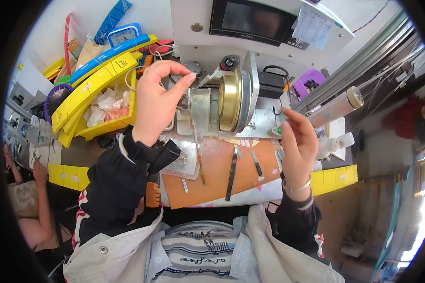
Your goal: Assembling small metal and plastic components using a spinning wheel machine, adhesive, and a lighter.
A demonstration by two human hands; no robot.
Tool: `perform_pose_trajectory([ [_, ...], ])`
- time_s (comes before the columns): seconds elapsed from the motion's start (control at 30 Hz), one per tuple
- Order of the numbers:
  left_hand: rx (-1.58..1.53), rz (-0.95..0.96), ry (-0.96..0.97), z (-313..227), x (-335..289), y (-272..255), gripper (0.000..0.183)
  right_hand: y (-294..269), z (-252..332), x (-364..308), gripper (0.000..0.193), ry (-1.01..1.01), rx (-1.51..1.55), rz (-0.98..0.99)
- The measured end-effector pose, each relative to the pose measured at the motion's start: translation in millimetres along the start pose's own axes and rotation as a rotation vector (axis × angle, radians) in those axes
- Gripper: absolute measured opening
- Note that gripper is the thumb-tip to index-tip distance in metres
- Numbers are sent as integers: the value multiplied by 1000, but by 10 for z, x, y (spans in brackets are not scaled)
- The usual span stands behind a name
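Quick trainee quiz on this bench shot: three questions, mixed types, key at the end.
1. Multiple choice: which thing stands, left to right in the picture, between the left hand and the right hand?
A) a purple bin
B) a gold-coloured wheel
C) a blue clock

2. True or false: the slim black tool lies on the orange-brown board, apart from both hands.

3. Fill in: the bin left of the left hand, holding crumpled whitish wrapping, is coloured ____.

Key: 1. B; 2. True; 3. yellow
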State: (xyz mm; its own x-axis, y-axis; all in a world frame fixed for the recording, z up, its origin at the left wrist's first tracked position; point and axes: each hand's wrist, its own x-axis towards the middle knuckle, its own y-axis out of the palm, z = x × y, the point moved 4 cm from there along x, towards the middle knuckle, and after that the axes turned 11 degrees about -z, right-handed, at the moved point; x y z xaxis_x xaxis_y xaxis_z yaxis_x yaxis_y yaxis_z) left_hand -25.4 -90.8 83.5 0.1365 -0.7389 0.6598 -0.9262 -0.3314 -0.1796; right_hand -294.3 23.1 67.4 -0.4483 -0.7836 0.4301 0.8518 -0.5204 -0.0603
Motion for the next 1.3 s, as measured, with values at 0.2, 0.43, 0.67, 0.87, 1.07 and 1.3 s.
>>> perform_pose_trajectory([
  [0.2, -78, -86, -81, 28, 22, -18, 14, 183, -125, 234, 18, 51, 76, 103],
  [0.43, 193, 258, 32, -57, -112, 203, 12, 356, -388, 396, 17, 65, -72, 231],
  [0.67, 242, 227, 54, -32, -195, 486, 12, 654, -626, 581, 19, -101, -30, 342],
  [0.87, 301, 228, 80, -45, -215, 445, 15, 570, -496, 505, 12, -226, -298, 315],
  [1.07, 52, 197, 111, -584, -139, -17, 10, 15, -98, 210, 10, 92, -142, 225],
  [1.3, -106, 480, 421, -1354, -221, 199, 24, -213, 432, -115, 7, 65, 55, 308],
])
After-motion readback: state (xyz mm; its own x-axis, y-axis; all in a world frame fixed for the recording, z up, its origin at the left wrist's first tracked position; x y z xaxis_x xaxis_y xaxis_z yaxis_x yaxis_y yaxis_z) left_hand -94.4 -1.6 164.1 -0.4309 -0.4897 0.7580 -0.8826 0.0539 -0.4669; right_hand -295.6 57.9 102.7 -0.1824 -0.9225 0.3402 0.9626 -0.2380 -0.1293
